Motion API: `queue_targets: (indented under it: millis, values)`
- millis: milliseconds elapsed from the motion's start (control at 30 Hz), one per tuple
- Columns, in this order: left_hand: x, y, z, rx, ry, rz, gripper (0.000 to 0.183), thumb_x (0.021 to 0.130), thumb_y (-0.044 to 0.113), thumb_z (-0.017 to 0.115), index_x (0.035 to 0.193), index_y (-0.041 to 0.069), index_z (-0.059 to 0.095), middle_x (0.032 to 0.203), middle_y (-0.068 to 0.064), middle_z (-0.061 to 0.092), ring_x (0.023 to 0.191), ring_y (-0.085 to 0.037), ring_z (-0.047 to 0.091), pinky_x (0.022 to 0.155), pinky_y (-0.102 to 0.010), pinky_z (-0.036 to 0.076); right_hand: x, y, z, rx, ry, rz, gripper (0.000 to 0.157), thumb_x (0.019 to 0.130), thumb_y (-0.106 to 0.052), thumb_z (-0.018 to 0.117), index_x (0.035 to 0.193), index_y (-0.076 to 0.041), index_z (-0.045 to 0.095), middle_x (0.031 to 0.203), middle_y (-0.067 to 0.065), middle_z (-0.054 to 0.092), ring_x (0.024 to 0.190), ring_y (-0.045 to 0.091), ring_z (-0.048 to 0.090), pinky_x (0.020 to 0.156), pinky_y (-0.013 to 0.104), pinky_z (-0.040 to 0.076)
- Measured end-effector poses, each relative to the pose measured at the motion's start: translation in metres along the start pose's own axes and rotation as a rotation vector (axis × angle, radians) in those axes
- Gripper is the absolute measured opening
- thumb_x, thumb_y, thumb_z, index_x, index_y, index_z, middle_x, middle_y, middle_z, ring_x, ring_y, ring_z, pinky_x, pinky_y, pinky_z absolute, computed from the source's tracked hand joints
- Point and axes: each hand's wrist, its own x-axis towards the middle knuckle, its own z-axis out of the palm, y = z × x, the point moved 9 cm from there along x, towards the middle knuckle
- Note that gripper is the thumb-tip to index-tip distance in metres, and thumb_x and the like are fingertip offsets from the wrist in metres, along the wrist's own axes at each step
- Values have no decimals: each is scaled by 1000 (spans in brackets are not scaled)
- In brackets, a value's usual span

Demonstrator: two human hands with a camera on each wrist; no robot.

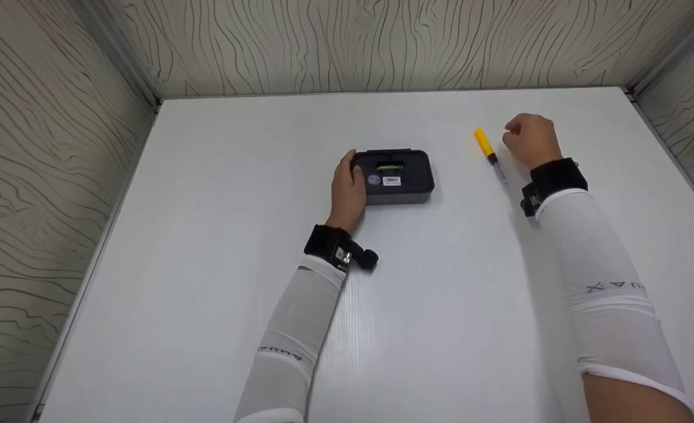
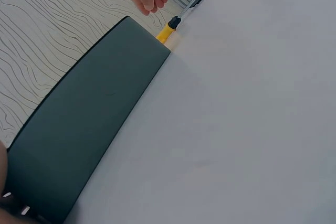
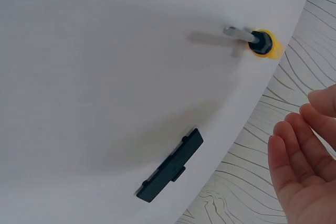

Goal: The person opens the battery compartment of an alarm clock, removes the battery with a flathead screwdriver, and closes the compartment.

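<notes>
The left hand (image 1: pixel 348 191) is gripping the left end of a black box (image 1: pixel 411 176), its thumb lying against the upper face. The box is resting on the white counter (image 1: pixel 235 176), about midway between the left and right edges and nearer the far edge than the near one. Its upper face is showing a slot with a yellow-and-green piece (image 1: pixel 390 167) inside, and beside it a white label (image 1: pixel 391 181) and a round sticker (image 1: pixel 373 180) are sitting.

To the right of the box and apart from it, a screwdriver (image 1: pixel 490 157) is lying on the counter, its yellow handle pointing toward the far edge and its metal shaft toward the near edge.

The right hand (image 1: pixel 532 140) is hovering empty just beside the screwdriver, toward the far right corner, its fingers loosely bent and the thumb standing apart from them.

In the right wrist view, a narrow black strip (image 3: pixel 170 166) with a small tab is lying flat near an edge of the counter, apart from the screwdriver. White sleeves (image 1: pixel 300 311) are covering both forearms, and black wrist mounts (image 1: pixel 327 244) are circling the wrists. Patterned walls (image 1: pixel 353 47) are bordering the counter.
</notes>
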Motion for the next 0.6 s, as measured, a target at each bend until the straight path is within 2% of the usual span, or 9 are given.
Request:
queue_targets:
  millis: [267,433,600]
  values:
    - [0,0,-2,10,8,-14,47,110,14,36,156,5,35,159,-13,38,150,-23,31,122,-29,24,8,-23,10,-12,-58,-33,38,102,-11,53,133,12,57,125,33,57,114,45,54,102,56,46]
    - [1,0,-1,14,8,-9,46,110,14,36,156,5,36,159,-13,38,150,-22,31,122,-30,24,12,-27,20,-2,-94,-30,40,102,-10,54,134,13,54,127,35,55,115,46,53,101,56,46]
    - [1,0,-1,15,10,-8,46,110,14,37,156,5,36,159,-13,38,149,-23,32,121,-30,25,17,-30,32,-17,-117,-72,43,97,-3,54,134,16,51,127,38,55,115,50,54,98,57,47]
